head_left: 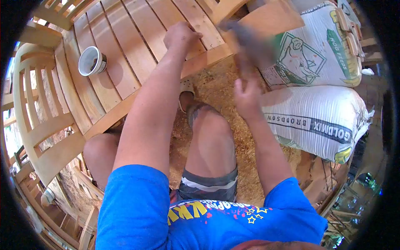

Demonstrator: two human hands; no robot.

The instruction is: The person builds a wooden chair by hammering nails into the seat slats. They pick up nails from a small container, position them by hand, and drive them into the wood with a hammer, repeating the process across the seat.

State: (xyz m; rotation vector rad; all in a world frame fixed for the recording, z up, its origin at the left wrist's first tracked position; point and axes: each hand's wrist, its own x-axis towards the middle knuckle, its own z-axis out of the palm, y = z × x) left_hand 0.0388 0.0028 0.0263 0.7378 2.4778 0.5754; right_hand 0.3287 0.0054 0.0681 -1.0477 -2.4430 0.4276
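Slatted bench seat (114,46), hammer (252,41) motion-blurred, left fingers (196,36) partly hidden

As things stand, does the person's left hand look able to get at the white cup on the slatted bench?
Probably yes. Between the left hand and the white cup only bare slats show; nothing seems to block the way.

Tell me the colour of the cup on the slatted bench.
The cup is white with dark markings, seen in the head view.

arms (146,109) outstretched, left hand (181,36) curled, right hand (248,99) closed
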